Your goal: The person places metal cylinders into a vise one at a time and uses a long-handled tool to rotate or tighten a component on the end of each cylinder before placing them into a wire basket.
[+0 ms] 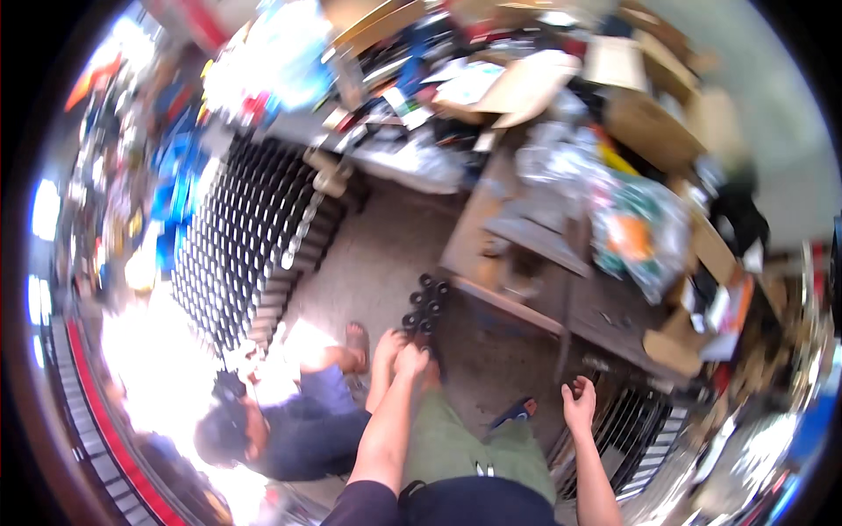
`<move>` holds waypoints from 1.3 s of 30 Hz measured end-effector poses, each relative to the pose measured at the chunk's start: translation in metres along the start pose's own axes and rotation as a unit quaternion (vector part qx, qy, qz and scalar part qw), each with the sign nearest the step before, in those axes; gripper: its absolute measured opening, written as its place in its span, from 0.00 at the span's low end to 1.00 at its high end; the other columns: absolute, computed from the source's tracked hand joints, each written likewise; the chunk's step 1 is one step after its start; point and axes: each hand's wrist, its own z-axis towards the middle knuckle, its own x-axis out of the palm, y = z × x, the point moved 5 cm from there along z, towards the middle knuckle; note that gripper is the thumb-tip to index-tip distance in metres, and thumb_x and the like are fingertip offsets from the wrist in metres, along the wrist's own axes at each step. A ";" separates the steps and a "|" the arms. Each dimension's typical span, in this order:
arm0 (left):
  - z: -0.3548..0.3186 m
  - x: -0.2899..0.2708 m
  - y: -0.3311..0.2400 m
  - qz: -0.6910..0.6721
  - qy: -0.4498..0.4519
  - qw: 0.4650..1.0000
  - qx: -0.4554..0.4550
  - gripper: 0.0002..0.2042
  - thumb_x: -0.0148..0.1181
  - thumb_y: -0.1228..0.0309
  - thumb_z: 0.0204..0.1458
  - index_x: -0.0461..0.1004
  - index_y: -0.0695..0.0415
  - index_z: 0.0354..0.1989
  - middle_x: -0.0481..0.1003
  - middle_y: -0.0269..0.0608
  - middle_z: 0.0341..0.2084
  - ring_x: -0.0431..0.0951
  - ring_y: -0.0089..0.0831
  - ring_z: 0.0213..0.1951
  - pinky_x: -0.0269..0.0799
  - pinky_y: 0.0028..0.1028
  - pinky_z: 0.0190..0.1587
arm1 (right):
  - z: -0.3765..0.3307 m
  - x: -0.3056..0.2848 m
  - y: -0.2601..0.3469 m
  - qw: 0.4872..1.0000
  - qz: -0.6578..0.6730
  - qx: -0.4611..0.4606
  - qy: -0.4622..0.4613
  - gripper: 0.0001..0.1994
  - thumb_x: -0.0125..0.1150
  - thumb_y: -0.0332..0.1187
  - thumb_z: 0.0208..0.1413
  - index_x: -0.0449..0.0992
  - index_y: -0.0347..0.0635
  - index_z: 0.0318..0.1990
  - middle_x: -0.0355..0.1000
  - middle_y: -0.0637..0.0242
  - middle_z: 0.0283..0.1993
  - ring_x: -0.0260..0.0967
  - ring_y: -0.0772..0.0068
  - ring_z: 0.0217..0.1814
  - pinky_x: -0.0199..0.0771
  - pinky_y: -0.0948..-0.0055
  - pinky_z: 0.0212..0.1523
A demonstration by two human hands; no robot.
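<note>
Slipping looks the likeliest trouble; the cluster of black round-ended pieces [424, 302] lies just beyond two crowded hands, left of the worktop [467, 232], and if its pieces are loose, an uneven grip could let some drop to the floor [386, 237] near the co-worker's foot [357, 346]; fingers might also be pinched, since the wearer's left hand [410, 359] and the co-worker's hand [388, 343] meet or overlap at the near end of the cluster; a careless swing to the right could knock it against the worktop's edge, while one far to the left might jar the stack of dark tubes [250, 228]; as for the hands, the left one appears to have its fingers curled, at the near end of the cluster, but blur and overlap hide whether it is clamped on the pieces or only touches them, so I cannot tell; the co-worker's hand is just left of it, its grip equally unclear; the right hand [579, 403] is well apart on the right, near the worktop's near edge, thumb and fingers parted and loosely bent, with nothing visible in it.
</note>
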 end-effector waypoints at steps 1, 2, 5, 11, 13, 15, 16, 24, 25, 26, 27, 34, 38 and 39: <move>0.009 -0.002 -0.005 -0.025 0.007 0.998 -0.058 0.30 0.68 0.56 0.43 0.73 0.65 0.51 0.74 0.58 0.50 0.70 0.50 0.60 0.66 0.44 0.64 | 0.018 0.016 0.021 0.999 -0.036 -0.031 0.007 0.26 0.70 0.38 0.53 0.71 0.33 0.56 0.73 0.50 0.51 0.72 0.53 0.54 0.71 0.59 0.57; 0.036 0.001 -0.001 0.039 -0.043 0.997 -0.043 0.29 0.65 0.57 0.46 0.72 0.62 0.54 0.72 0.55 0.54 0.70 0.49 0.60 0.67 0.43 0.62 | 0.031 0.028 0.039 0.994 -0.099 -0.053 0.001 0.29 0.70 0.39 0.53 0.69 0.33 0.59 0.72 0.47 0.54 0.70 0.47 0.56 0.69 0.57 0.60; 0.124 0.034 0.017 0.180 -0.062 0.982 -0.017 0.31 0.61 0.59 0.52 0.65 0.58 0.64 0.61 0.52 0.67 0.66 0.51 0.63 0.66 0.48 0.60 | 0.073 0.063 0.072 0.985 -0.147 0.002 0.086 0.27 0.65 0.38 0.59 0.67 0.31 0.61 0.71 0.48 0.56 0.69 0.53 0.59 0.66 0.63 0.62; 0.216 0.039 0.060 0.250 -0.169 0.938 -0.171 0.26 0.46 0.64 0.63 0.58 0.55 0.70 0.72 0.57 0.55 0.71 0.53 0.55 0.69 0.54 0.49 | 0.103 0.085 0.036 0.979 -0.161 -0.071 0.107 0.11 0.52 0.32 0.65 0.74 0.30 0.41 0.76 0.59 0.41 0.72 0.57 0.43 0.71 0.59 0.46; 0.218 0.040 0.073 0.225 -0.215 0.940 -0.139 0.28 0.48 0.69 0.62 0.54 0.58 0.71 0.79 0.54 0.43 0.78 0.47 0.46 0.78 0.41 0.42 | 0.103 0.081 0.032 0.946 -0.282 -0.069 0.145 0.11 0.53 0.31 0.65 0.74 0.29 0.44 0.76 0.55 0.43 0.72 0.55 0.45 0.71 0.58 0.48; 0.215 0.053 0.101 0.130 -0.214 0.946 -0.204 0.27 0.47 0.71 0.62 0.53 0.60 0.71 0.79 0.55 0.40 0.81 0.47 0.43 0.80 0.42 0.43 | 0.103 0.082 0.045 0.925 -0.325 -0.065 0.188 0.12 0.54 0.30 0.64 0.74 0.28 0.46 0.76 0.51 0.45 0.72 0.53 0.47 0.70 0.58 0.50; 0.206 0.058 0.110 0.068 -0.198 0.955 -0.208 0.25 0.46 0.72 0.64 0.54 0.63 0.69 0.80 0.56 0.40 0.82 0.51 0.42 0.80 0.45 0.46 | 0.101 0.088 0.070 0.927 -0.310 -0.058 0.205 0.12 0.54 0.30 0.64 0.74 0.28 0.47 0.76 0.49 0.47 0.72 0.53 0.48 0.70 0.57 0.52; 0.066 0.006 0.086 -0.085 -0.159 0.952 -0.248 0.18 0.69 0.63 0.44 0.81 0.64 0.38 0.82 0.56 0.39 0.83 0.50 0.46 0.79 0.42 0.50 | 0.109 0.077 0.048 0.976 -0.142 -0.108 0.127 0.14 0.60 0.28 0.56 0.73 0.27 0.47 0.76 0.45 0.44 0.75 0.46 0.47 0.72 0.58 0.50; 0.027 -0.011 0.070 -0.090 -0.182 0.945 -0.257 0.17 0.69 0.62 0.43 0.82 0.65 0.36 0.82 0.57 0.38 0.83 0.50 0.45 0.79 0.42 0.48 | 0.108 0.072 0.064 0.978 -0.143 -0.013 0.153 0.15 0.61 0.29 0.56 0.71 0.27 0.47 0.76 0.45 0.42 0.75 0.47 0.46 0.72 0.58 0.50; -0.012 -0.015 0.093 -0.124 -0.209 0.929 -0.278 0.19 0.70 0.61 0.43 0.81 0.67 0.35 0.82 0.55 0.35 0.84 0.48 0.40 0.80 0.41 0.45 | 0.105 0.063 0.062 0.983 -0.110 -0.022 0.145 0.16 0.62 0.30 0.56 0.70 0.28 0.47 0.76 0.46 0.41 0.75 0.47 0.45 0.73 0.58 0.49; -0.058 -0.045 0.078 -0.158 -0.232 0.915 -0.289 0.20 0.70 0.60 0.42 0.81 0.68 0.34 0.83 0.53 0.31 0.85 0.46 0.36 0.80 0.41 0.41 | 0.111 0.061 0.050 0.988 -0.079 -0.026 0.127 0.17 0.63 0.32 0.56 0.69 0.29 0.47 0.76 0.46 0.39 0.75 0.47 0.44 0.73 0.58 0.49; -0.439 -0.109 0.045 -0.592 -0.095 0.800 -0.029 0.18 0.71 0.78 0.47 0.76 0.67 0.47 0.80 0.41 0.34 0.81 0.28 0.36 0.78 0.29 0.41 | 0.152 0.032 -0.018 0.985 0.001 0.006 0.171 0.12 0.60 0.38 0.58 0.75 0.37 0.38 0.74 0.59 0.28 0.73 0.60 0.28 0.73 0.62 0.31; -0.390 -0.180 -0.085 -0.493 -0.133 0.834 0.209 0.21 0.76 0.78 0.38 0.74 0.63 0.42 0.78 0.36 0.35 0.79 0.26 0.37 0.77 0.28 0.42 | 0.150 0.023 -0.001 0.942 0.176 0.129 0.253 0.12 0.59 0.40 0.59 0.76 0.40 0.35 0.70 0.69 0.24 0.64 0.76 0.18 0.61 0.72 0.17; -0.395 -0.192 -0.117 -0.490 -0.151 0.820 0.255 0.20 0.76 0.79 0.37 0.75 0.62 0.39 0.78 0.38 0.35 0.80 0.29 0.38 0.77 0.31 0.45 | 0.150 0.026 0.002 0.948 0.169 0.130 0.235 0.13 0.59 0.41 0.59 0.77 0.40 0.35 0.71 0.68 0.24 0.66 0.74 0.20 0.63 0.70 0.19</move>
